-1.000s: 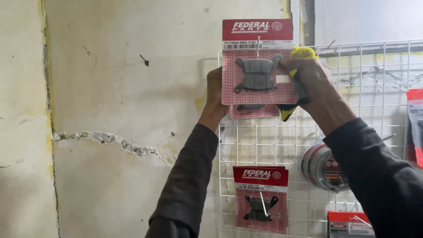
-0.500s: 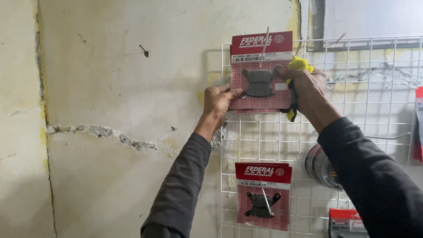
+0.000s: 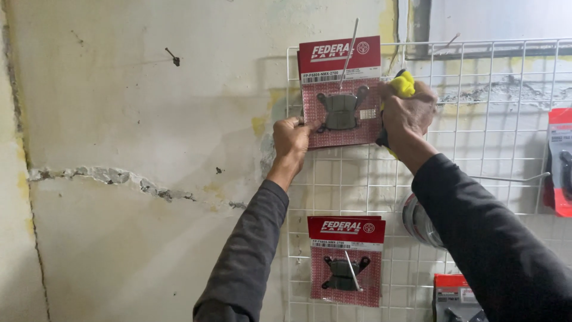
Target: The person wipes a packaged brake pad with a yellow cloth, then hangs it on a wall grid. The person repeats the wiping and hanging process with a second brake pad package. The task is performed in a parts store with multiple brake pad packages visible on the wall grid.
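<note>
A red carded pack with dark brake pads (image 3: 339,95) hangs on a metal hook (image 3: 350,50) at the top of a white wire grid panel (image 3: 476,137) on the wall. My left hand (image 3: 291,138) grips the pack's lower left corner. My right hand (image 3: 408,113) touches the pack's right edge while its fingers are closed around a yellow-and-black handled tool (image 3: 400,89), most of which is hidden by the hand.
A second, similar red pack (image 3: 345,259) hangs lower on the grid. A shiny round part (image 3: 420,220) and another red pack (image 3: 456,295) sit behind my right sleeve. A red item (image 3: 560,161) hangs at the right edge. A bare hook (image 3: 512,177) sticks out. The cracked wall (image 3: 119,179) lies left.
The pack went up and onto the top hook, whose wire now pokes through the card. My left hand shifted from behind the pack to its lower left corner.
</note>
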